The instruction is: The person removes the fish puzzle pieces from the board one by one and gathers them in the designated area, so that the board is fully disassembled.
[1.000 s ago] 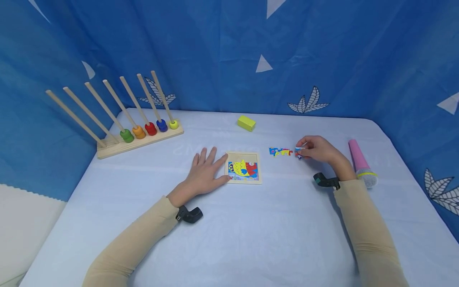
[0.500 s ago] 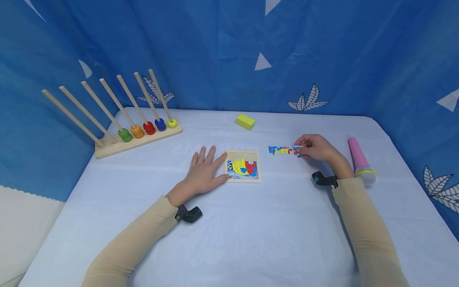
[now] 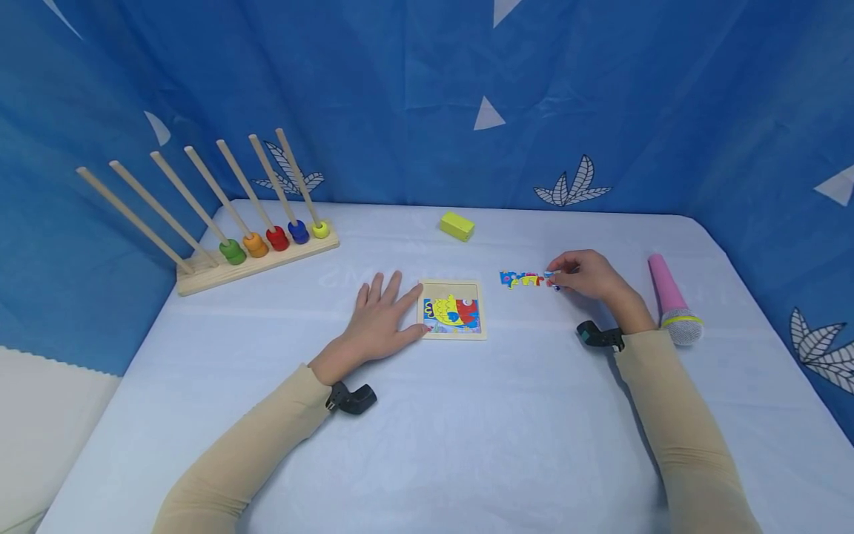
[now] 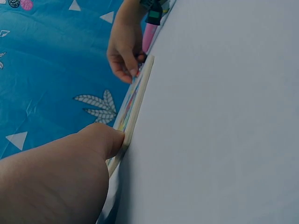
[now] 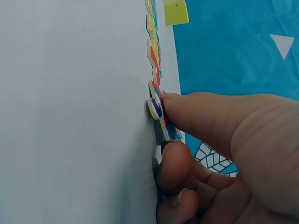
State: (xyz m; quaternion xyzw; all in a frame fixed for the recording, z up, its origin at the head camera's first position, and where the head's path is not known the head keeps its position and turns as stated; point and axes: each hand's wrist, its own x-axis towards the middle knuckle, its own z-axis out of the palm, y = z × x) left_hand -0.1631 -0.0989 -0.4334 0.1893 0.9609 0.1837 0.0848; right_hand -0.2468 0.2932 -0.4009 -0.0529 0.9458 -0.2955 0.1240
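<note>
My left hand [image 3: 379, 319] lies flat with fingers spread, its thumb and index finger at the left edge of a small wooden puzzle tray [image 3: 460, 337]. A yellow and red fish picture [image 3: 452, 310] fills the tray's lower part; bare wood shows along the top. Right of the tray, several puzzle pieces [image 3: 531, 280] lie in a row on the cloth. At the row's right end my right hand [image 3: 590, 274] pinches a blue and red puzzle piece [image 5: 158, 109], thumb on its printed face and fingers at its outer edge. The piece's inner end sits right against the row, slightly tilted.
A wooden peg rack with coloured beads [image 3: 260, 261] stands at the back left. Behind the tray lies a yellow-green block [image 3: 457, 227]. A pink toy microphone [image 3: 669, 293] lies right of my right hand. Blue curtain [image 3: 414, 104] backs the table.
My right hand has brought the pinched puzzle piece leftward, closing the small gap to the row. My left hand keeps its place by the tray.
</note>
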